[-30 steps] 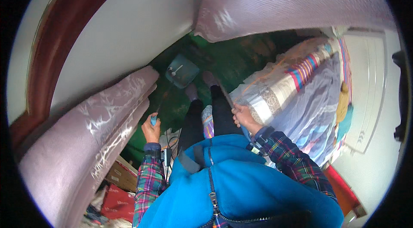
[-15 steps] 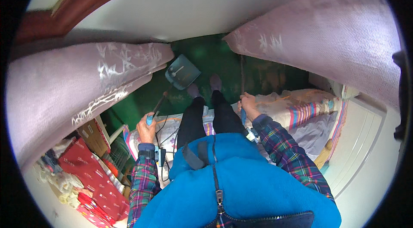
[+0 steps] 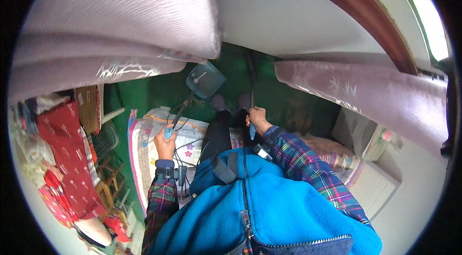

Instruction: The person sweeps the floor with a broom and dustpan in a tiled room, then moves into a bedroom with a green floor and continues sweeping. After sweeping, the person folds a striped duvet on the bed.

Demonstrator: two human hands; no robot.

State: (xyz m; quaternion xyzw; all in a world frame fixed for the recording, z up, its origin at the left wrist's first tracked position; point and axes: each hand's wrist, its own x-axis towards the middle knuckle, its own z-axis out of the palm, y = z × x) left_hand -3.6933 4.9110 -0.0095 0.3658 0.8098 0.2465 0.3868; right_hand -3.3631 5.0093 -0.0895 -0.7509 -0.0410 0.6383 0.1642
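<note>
My left hand (image 3: pixel 165 146) is closed round the blue-tipped dark handle of a dustpan (image 3: pixel 214 84). The translucent grey-blue pan lies on the green floor, ahead and left of my feet. A small pale spoon-shaped thing (image 3: pixel 200 78) shows in it; I cannot tell if it lies loose. In front of my waist, my right hand (image 3: pixel 259 119) grips a thin broom (image 3: pixel 252 131) by its blue handle end. Its dark stick runs away past my right foot, and the far end is dim against the floor, close to the white surface.
Lilac curtains (image 3: pixel 327 79) with white leaf patterns hang on both sides, the left one reaching over the dustpan's edge. Striped, flowered cloth (image 3: pixel 149 151) lies low around my legs. Red cloth (image 3: pixel 65 144), boxes and racks crowd the left. A white panelled piece (image 3: pixel 373 185) stands right.
My right hand has moved left and inward with the broom, whose stick now lies nearer the dustpan. My view has turned. The left hand keeps its hold on the dustpan.
</note>
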